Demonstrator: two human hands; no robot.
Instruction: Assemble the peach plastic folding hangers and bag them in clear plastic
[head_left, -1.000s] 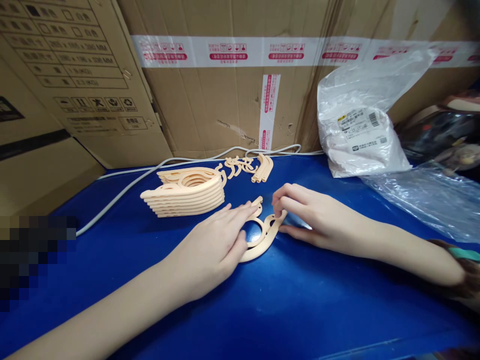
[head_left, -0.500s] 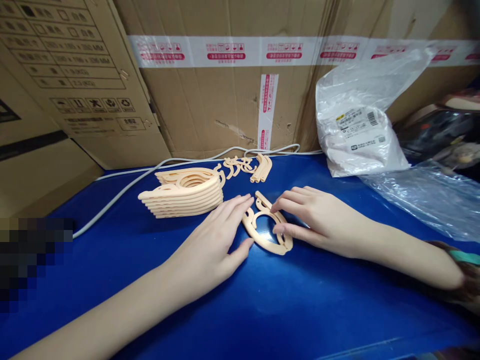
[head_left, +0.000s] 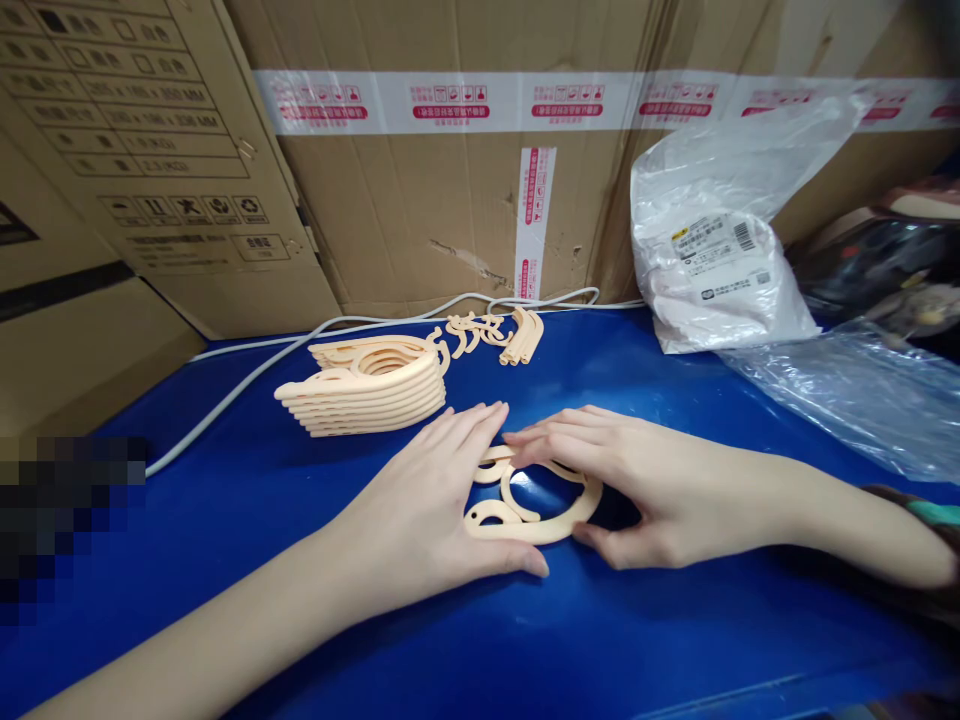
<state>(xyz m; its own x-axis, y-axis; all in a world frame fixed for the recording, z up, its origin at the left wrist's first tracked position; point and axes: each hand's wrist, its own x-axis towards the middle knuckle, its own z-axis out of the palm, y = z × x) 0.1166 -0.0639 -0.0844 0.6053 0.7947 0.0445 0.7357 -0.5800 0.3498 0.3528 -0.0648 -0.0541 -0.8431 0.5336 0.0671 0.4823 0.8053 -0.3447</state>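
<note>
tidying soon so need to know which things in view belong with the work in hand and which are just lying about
Likely belong:
cream piece between left hand and right hand
stack of cream pieces
loose cream hooks
curved cream bars

Seemingly just lying about:
labelled plastic bag
clear plastic sheet
pale cable
cardboard boxes

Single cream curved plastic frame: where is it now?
Head view: the frame lies on the glossy blue tabletop, slightly right of centre, between the person's left hand and right hand.
</note>
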